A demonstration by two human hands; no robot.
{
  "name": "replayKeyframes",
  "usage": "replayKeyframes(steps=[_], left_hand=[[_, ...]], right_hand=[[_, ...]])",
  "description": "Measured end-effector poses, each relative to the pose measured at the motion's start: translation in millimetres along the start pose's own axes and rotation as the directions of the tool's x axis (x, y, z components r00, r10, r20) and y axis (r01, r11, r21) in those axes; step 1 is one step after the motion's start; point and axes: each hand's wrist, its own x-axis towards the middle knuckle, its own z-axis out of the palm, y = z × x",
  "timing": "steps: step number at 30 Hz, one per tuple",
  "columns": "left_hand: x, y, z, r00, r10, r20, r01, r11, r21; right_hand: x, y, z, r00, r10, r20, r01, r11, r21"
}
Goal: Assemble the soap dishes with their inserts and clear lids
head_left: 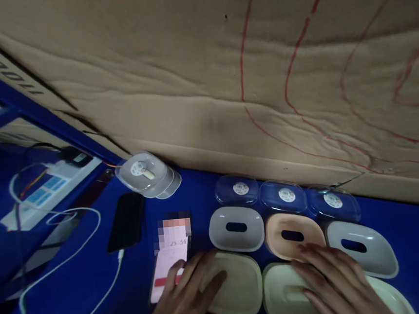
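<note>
My left hand lies flat with spread fingers, part on a cream plastic lid and part on a lit phone with a pink screen. My right hand rests flat, fingers stretched, across a second cream lid and the near edge of a peach slotted lid. Grey slotted lids lie to either side of the peach one. Behind them stand three clear containers with round stickers.
A large cardboard sheet with red lines leans behind the blue table. At left are a stack of clear containers, a dark phone on a white cable, and a power strip.
</note>
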Motion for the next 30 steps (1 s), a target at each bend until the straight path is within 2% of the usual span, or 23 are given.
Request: replayKeyframes(steps=[3,5,9,12,16,20,23,27,28,30], left_hand=[[7,-7,4.9,1.0,0.005,0.001,-0.005,0.997,-0.078],[14,-5,2.7,0.999,-0.026,0.028,0.03,0.991,-0.13],[30,4,-16.7,0.974,-0.115,0.195,0.157,0.963,-0.218],[37,11,-31.2,0.948,-0.184,0.261,0.255,0.928,-0.273],[33,16,-32.1,0.946,-0.236,0.225,0.303,0.889,-0.344],[30,14,-24.4,0.941,-0.251,0.226,0.331,0.824,-0.46],[34,9,-28.0,0.955,-0.206,0.215,0.293,0.781,-0.551],[39,3,-44.0,0.972,-0.207,0.112,0.229,0.723,-0.652],[41,2,-47.5,0.973,-0.221,0.068,0.206,0.692,-0.692],[47,-1,-50.9,0.957,-0.287,-0.036,0.143,0.575,-0.806]], right_hand=[[61,-18,15,0.99,-0.109,0.087,0.116,0.99,-0.082],[84,-31,32,0.988,-0.114,0.105,0.123,0.988,-0.089],[102,-53,63,0.989,-0.036,0.143,0.039,0.999,-0.021],[108,-57,69,0.973,-0.004,0.229,-0.01,0.998,0.057],[124,-49,66,0.947,0.039,0.319,-0.084,0.988,0.13],[141,-46,68,0.968,0.026,0.25,-0.073,0.981,0.179],[146,-48,65,0.982,-0.011,0.191,-0.034,0.973,0.23],[140,-44,36,0.992,-0.027,0.124,-0.017,0.94,0.342],[138,-42,27,0.993,-0.035,0.113,-0.011,0.925,0.379],[135,-37,8,0.994,-0.043,0.101,-0.007,0.895,0.447]])
